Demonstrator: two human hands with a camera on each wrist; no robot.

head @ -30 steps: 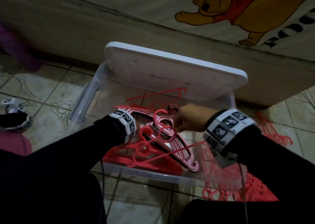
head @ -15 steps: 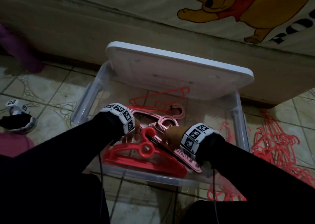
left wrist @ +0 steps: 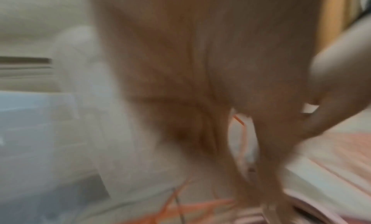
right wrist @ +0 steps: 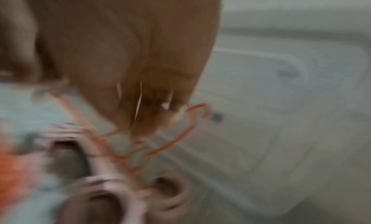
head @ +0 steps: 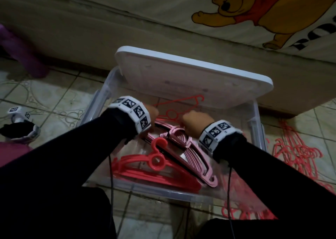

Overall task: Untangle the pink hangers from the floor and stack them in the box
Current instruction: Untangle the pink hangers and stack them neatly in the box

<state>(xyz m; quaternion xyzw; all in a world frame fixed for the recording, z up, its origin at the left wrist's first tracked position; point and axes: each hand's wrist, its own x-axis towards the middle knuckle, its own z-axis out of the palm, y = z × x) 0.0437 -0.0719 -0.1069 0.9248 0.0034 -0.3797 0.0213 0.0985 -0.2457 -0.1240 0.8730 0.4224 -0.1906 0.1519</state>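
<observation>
Both arms wear long black sleeves down to the wrists. Just behind the left hand (head: 151,113), a white band (head: 133,114) wraps the wrist, faceted like a bracelet, each facet printed with a black-and-white square marker. A matching band (head: 215,134) sits just behind the right hand (head: 197,121). A thin dark cable (head: 111,176) hangs below each forearm.

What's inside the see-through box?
The box holds a stack of pale pink hangers, a stack of red hangers in front, and thin red ones at the back. The white lid covers the far end, so anything there is hidden.
</observation>
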